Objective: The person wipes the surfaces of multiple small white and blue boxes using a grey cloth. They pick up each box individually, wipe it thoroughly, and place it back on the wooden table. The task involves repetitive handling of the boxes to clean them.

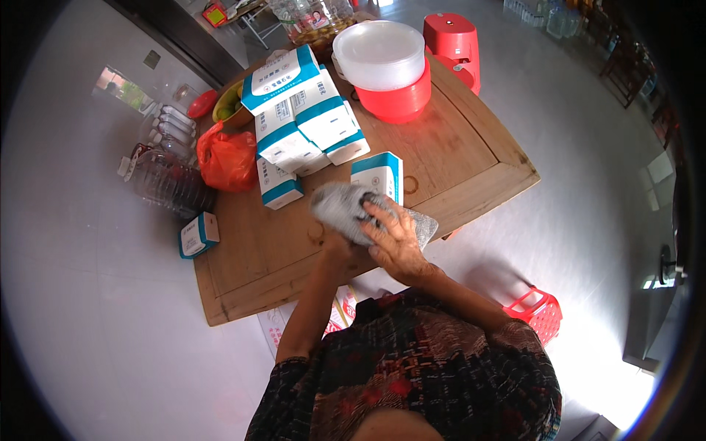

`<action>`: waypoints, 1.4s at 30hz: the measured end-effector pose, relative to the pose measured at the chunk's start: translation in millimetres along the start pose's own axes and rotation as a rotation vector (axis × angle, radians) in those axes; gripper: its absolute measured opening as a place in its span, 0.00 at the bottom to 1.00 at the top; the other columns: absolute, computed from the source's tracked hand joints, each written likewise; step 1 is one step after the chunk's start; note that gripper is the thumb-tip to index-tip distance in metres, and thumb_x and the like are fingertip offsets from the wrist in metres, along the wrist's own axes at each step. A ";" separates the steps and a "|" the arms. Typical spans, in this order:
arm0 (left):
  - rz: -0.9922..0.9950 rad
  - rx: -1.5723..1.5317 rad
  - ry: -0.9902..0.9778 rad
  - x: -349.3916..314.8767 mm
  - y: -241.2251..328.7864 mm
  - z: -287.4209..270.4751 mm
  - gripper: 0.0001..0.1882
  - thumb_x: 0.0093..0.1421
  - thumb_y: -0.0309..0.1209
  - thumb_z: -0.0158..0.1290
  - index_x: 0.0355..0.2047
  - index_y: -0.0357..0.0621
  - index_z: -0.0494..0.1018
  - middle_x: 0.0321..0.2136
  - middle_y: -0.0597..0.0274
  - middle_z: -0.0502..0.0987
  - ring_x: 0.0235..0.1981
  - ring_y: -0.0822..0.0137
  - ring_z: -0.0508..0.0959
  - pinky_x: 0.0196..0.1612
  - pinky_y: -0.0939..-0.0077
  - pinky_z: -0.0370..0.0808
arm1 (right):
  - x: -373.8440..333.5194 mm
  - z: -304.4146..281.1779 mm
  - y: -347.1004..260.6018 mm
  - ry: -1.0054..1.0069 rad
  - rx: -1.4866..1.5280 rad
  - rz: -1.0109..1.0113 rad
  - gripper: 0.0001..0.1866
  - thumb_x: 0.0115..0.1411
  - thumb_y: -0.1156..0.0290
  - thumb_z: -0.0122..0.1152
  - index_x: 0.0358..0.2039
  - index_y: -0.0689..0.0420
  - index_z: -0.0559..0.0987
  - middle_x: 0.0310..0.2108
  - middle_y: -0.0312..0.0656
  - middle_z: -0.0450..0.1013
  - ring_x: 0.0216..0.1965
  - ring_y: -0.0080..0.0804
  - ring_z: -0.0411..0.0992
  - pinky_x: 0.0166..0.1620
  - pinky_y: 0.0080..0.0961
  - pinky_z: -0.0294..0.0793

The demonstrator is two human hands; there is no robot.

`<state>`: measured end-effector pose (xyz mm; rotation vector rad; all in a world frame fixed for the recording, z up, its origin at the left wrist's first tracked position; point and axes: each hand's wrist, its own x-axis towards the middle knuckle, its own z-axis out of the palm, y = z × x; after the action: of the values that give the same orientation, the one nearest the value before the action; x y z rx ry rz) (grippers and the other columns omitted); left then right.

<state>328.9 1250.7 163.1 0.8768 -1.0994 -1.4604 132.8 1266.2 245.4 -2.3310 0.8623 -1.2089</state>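
A light grey, fuzzy-looking cloth (340, 209) with a dark patch lies between my hands over the table's near edge. My right hand (397, 239) presses on it from the right, its fingers bent over the dark patch. My left hand (340, 250) is under the cloth's near side, and its fingers are hidden. A flat, speckled grey piece (422, 226) sticks out beneath my right hand; what it is, I cannot tell. Just beyond the cloth stands a white and teal box (378, 175), partly covered by it.
Several white and teal boxes (294, 110) are piled on the wooden table (456, 147), with one box (198, 235) at the left edge. Around them are a red plastic bag (228, 158), a white lidded tub (380, 55) in a red basin (401, 103), and a large bottle (165, 180).
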 end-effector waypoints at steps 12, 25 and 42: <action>-0.354 -0.689 -0.010 7.2 48.9 104.7 0.20 0.66 0.40 0.44 0.56 0.50 0.62 0.46 0.65 0.74 0.46 0.71 0.75 0.47 0.74 0.76 | 63.7 -62.9 36.2 0.536 0.849 0.600 0.24 0.67 0.53 0.37 0.51 0.58 0.70 0.45 0.41 0.69 0.44 0.29 0.66 0.51 0.26 0.64; -0.391 -0.481 0.043 -6.0 62.8 126.1 0.32 0.63 0.57 0.42 0.57 0.47 0.63 0.47 0.66 0.73 0.45 0.75 0.72 0.50 0.77 0.71 | 15.8 -44.5 9.3 0.489 0.563 0.601 0.30 0.66 0.56 0.42 0.63 0.62 0.55 0.64 0.52 0.50 0.65 0.45 0.48 0.65 0.32 0.45; 0.098 -0.388 0.047 -35.6 85.5 109.4 0.41 0.58 0.58 0.45 0.60 0.36 0.57 0.54 0.52 0.68 0.53 0.59 0.70 0.56 0.64 0.67 | 44.1 -42.8 -17.9 0.225 0.771 0.523 0.28 0.67 0.54 0.41 0.58 0.64 0.61 0.55 0.50 0.63 0.56 0.39 0.60 0.59 0.29 0.55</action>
<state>259.1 1303.4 276.6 0.5719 -0.7755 -1.4973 123.2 1247.9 305.9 -1.2825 0.8085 -1.2726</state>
